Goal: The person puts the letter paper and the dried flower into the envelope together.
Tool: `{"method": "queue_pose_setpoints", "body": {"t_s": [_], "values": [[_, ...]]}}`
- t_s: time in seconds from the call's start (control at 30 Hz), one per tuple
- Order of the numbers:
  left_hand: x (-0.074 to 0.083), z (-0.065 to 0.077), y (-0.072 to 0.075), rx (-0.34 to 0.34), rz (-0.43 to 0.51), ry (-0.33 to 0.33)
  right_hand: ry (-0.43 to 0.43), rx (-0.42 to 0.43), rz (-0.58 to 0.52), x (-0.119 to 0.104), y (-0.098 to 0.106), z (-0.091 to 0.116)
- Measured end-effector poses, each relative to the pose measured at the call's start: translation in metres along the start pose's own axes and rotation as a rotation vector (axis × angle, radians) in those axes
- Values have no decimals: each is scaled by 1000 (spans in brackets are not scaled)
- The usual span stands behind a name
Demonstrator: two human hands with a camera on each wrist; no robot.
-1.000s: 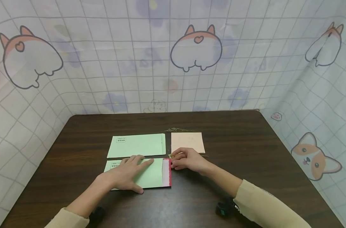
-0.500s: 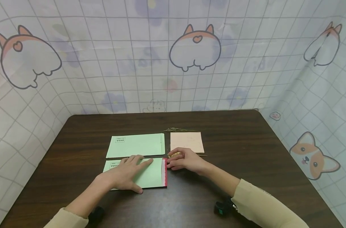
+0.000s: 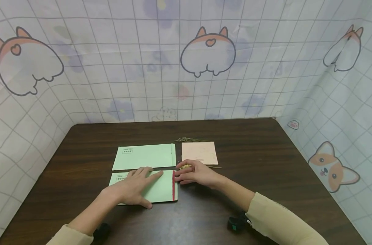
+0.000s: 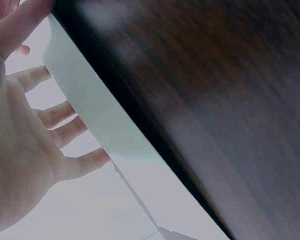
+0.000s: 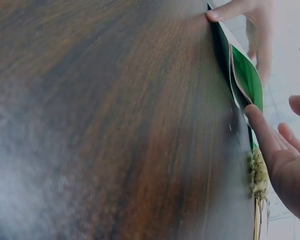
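Two hands grip nothing: left hand (image 3: 131,188), fingers spread, on the near envelope (image 3: 164,192); right hand (image 3: 198,174), fingers loosely extended, at the card's red edge (image 3: 173,190).

Pale green envelope (image 3: 162,190): lying on the surface (image 3: 198,217), mouth gaping, printed box (image 3: 122,177) at opposite end. Card (image 3: 173,187): seated inside the envelope, only its red edge showing at the mouth.
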State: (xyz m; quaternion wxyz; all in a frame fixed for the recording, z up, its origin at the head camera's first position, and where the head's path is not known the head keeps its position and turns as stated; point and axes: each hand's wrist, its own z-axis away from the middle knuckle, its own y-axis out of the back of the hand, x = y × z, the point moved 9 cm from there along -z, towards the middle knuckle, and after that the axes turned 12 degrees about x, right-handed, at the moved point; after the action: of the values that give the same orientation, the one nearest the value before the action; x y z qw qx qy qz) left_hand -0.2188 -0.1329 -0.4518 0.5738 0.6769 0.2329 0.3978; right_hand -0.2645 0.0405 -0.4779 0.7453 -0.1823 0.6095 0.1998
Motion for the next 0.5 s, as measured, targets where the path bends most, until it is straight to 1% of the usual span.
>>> {"method": "queue_pose_setpoints", "body": {"t_s": [0.23,0.5], "values": [[-1,0,-1,1,-8,-9,8,-26,-35,1,-4,-1],[-1,0,-2,-3,-5,-8,11,-56,-43,0,-7,0]]}}
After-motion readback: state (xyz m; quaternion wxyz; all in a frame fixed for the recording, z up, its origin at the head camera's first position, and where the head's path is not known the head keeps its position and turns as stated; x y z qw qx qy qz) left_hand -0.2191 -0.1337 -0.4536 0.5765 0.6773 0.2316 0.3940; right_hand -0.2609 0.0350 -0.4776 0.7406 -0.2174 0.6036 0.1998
